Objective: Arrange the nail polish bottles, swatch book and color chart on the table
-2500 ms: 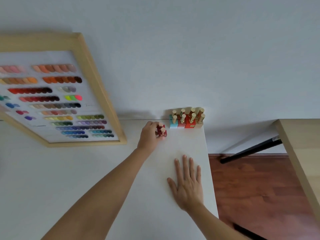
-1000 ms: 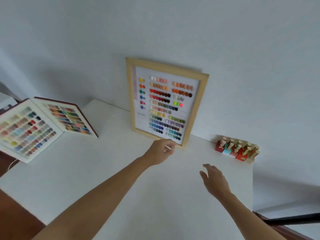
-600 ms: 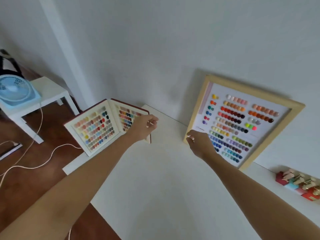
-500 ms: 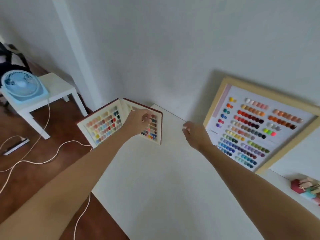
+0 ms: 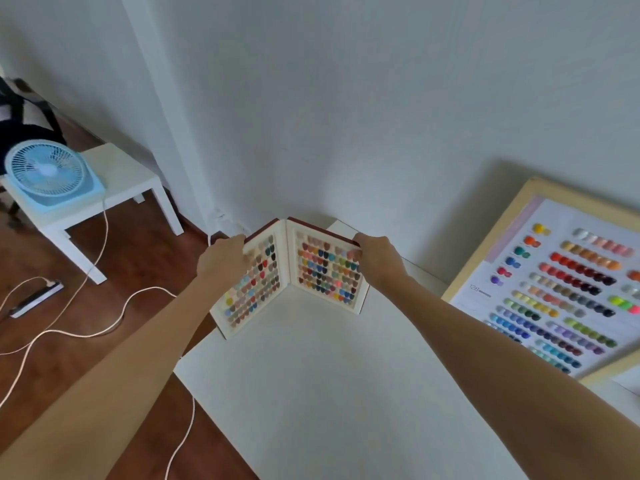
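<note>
The swatch book (image 5: 294,271), dark red covers with cream pages full of coloured nail tips, stands open like a V at the far left corner of the white table (image 5: 329,393). My left hand (image 5: 221,259) grips the top outer edge of its left page. My right hand (image 5: 377,259) grips the outer edge of its right page. The wood-framed color chart (image 5: 561,289) leans against the wall at the right, partly cut off by the frame edge. The nail polish bottles are out of view.
A small white side table (image 5: 114,188) at the left carries a light blue fan (image 5: 46,174). White cables (image 5: 86,327) and a power strip (image 5: 34,297) lie on the brown wooden floor. The white wall runs right behind the table.
My view swung left from the bottles to the swatch book. My left hand took its left page and my right hand left the chart and took the right page.
</note>
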`<state>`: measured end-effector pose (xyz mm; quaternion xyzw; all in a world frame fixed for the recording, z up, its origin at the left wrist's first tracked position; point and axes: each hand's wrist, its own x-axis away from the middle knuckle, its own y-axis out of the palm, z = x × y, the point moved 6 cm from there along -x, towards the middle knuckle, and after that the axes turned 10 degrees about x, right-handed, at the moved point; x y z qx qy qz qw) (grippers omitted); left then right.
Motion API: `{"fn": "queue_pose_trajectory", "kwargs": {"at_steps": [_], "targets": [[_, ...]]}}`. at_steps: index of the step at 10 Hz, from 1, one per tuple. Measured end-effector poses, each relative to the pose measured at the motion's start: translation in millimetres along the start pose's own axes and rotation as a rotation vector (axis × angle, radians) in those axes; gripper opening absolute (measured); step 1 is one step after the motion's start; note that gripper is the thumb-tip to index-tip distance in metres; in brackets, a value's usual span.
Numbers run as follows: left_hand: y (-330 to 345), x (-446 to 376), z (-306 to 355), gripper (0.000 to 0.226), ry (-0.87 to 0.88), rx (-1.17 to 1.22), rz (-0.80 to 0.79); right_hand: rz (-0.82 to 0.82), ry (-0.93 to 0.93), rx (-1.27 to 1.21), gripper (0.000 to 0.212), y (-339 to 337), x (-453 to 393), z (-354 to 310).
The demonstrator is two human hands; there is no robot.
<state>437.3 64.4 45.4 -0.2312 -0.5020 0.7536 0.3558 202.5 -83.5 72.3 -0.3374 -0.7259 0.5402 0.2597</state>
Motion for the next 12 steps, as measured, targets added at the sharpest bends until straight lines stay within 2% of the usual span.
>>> {"fn": "queue_pose_trajectory", "kwargs": {"at_steps": [2, 4, 6, 9, 11, 12], "targets": [[7, -36, 24, 0.014, 0.136, 0.027, 0.002, 0.009, 0.034, 0.025, 0.015, -20, -23, 34], [18, -82, 98, 0.016, 0.313, 0.102, -0.006, 0.077, 0.145, 0.048, 0.014, -53, -45, 95], [42, -121, 164, 0.018, 0.376, 0.103, -0.076, 0.147, 0.252, 0.081, 0.008, -65, -60, 145], [70, -142, 188, 0.021, 0.407, 0.076, -0.097, 0.199, 0.353, 0.059, 0.004, -47, -73, 180], [70, -137, 189, 0.024, 0.403, 0.055, -0.111, 0.174, 0.368, 0.128, 0.015, -46, -74, 182], [56, -129, 196, 0.037, 0.413, 0.082, -0.03, 0.273, 0.32, 0.148, 0.035, -55, -66, 171]]}}
